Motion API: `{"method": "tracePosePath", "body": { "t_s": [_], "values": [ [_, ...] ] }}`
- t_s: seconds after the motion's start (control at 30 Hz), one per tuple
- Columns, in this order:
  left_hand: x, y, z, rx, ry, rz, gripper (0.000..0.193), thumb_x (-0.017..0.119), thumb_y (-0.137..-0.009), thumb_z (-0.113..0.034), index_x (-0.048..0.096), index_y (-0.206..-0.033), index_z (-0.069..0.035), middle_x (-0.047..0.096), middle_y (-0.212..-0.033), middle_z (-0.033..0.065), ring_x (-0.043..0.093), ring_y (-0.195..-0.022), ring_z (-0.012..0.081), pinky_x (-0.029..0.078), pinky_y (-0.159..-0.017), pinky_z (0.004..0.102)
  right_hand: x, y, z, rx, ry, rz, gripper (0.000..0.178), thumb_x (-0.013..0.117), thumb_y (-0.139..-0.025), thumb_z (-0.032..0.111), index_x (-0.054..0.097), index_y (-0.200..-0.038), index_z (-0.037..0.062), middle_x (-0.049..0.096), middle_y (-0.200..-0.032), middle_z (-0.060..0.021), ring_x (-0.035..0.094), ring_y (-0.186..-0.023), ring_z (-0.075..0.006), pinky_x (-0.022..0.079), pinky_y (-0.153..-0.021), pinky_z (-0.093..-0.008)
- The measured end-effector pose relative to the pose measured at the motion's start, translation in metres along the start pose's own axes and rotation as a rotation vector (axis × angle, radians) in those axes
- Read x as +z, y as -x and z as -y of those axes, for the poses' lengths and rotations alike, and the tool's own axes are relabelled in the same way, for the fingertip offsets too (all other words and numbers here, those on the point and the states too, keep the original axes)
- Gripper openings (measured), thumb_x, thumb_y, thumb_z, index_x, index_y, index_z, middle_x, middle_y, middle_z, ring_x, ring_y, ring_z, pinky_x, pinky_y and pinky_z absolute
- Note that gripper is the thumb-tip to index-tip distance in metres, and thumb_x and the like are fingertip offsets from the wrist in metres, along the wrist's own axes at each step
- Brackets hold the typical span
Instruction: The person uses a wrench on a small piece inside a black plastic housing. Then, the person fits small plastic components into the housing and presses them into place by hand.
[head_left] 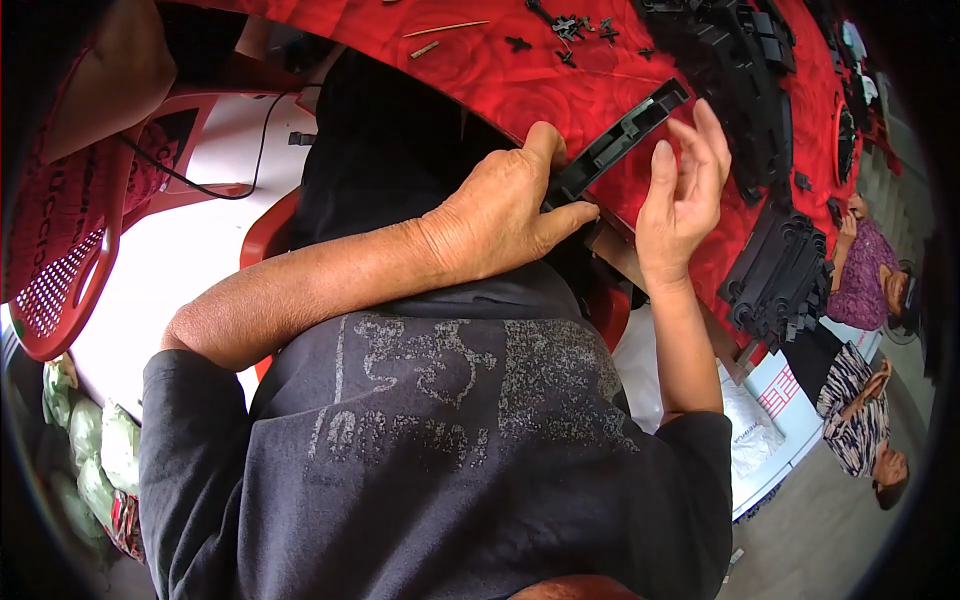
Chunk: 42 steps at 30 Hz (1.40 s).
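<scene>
My left hand (510, 205) grips the near end of a long, narrow black plastic part (615, 145). Thumb and fingers close around that end, and the part slants up to the right with its hollow, channelled side showing. Close to its far end, my right hand (685, 195) is raised with fingers apart and slightly curled, holding nothing. Beyond the part, small black plastic pieces (570, 27) lie scattered on the red patterned cloth (500, 85) of the table.
Similar long black parts lie heaped along the table's right side (745, 90), with another stack (775, 275) nearer me. A thin wooden stick (445, 29) rests on the cloth. A red plastic chair (60, 300) stands at left. Two other people (865, 265) are at far right.
</scene>
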<state>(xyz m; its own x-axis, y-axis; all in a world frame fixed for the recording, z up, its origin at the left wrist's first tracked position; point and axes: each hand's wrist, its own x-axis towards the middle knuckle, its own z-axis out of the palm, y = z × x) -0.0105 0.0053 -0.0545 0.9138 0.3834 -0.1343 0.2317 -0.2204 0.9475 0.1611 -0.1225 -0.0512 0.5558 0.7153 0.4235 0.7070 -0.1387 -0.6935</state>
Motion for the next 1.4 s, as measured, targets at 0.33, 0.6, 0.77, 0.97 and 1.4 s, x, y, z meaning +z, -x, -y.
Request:
{"method": "tracePosePath", "body": {
  "t_s": [0.33,0.6,0.77,0.97,1.4],
  "values": [
    [0.0,0.005,-0.001,0.063,0.046,0.018,0.074,0.089,-0.081,-0.038,0.043,-0.12,0.006,0.07,-0.09,0.0282,0.075,-0.087,0.0372,0.06,-0.076,0.0424,-0.008,0.026,0.021,-0.057,0.154,0.139,0.041,0.076,-0.092,0.019,0.064,-0.125,-0.0012,0.041,-0.152,-0.0268,0.046,-0.138,-0.0402,0.047,-0.109,-0.0493],
    [-0.018,0.008,-0.015,-0.16,0.048,0.176,0.064,0.087,-0.084,-0.027,0.046,-0.122,0.006,0.071,-0.084,0.0215,0.072,-0.072,0.0256,0.057,-0.064,0.0343,0.002,0.041,0.027,0.269,-0.108,0.053,0.051,0.074,-0.093,0.011,0.052,-0.136,-0.0031,0.045,-0.146,-0.0234,0.047,-0.137,-0.0335,0.043,-0.113,-0.0448],
    [-0.011,0.007,-0.017,-0.131,0.072,0.202,0.061,0.085,-0.086,-0.025,0.046,-0.122,0.006,0.07,-0.081,0.0206,0.073,-0.071,0.0238,0.057,-0.063,0.0326,0.008,0.037,0.036,0.409,-0.371,0.063,0.055,0.068,-0.092,-0.002,0.044,-0.142,-0.0035,0.049,-0.143,-0.02,0.05,-0.135,-0.0271,0.04,-0.115,-0.0424],
    [-0.005,0.004,-0.02,-0.138,0.108,0.252,0.059,0.082,-0.088,-0.023,0.045,-0.122,0.008,0.071,-0.08,0.0206,0.076,-0.078,0.0262,0.058,-0.064,0.0335,0.005,0.029,0.038,0.345,-0.134,0.024,0.036,0.07,-0.089,-0.002,0.062,-0.125,-0.0041,0.065,-0.128,-0.0202,0.067,-0.114,-0.0298,0.054,-0.099,-0.0392],
    [-0.005,0.003,-0.016,-0.162,0.14,0.286,0.055,0.075,-0.091,-0.012,0.041,-0.128,0.01,0.073,-0.083,0.0208,0.077,-0.078,0.0249,0.059,-0.067,0.0331,-0.006,0.028,0.061,0.092,0.347,0.285,0.03,0.063,-0.094,-0.003,0.069,-0.123,-0.0053,0.058,-0.134,-0.0273,0.066,-0.109,-0.0379,0.056,-0.09,-0.0415]
  ]
}}
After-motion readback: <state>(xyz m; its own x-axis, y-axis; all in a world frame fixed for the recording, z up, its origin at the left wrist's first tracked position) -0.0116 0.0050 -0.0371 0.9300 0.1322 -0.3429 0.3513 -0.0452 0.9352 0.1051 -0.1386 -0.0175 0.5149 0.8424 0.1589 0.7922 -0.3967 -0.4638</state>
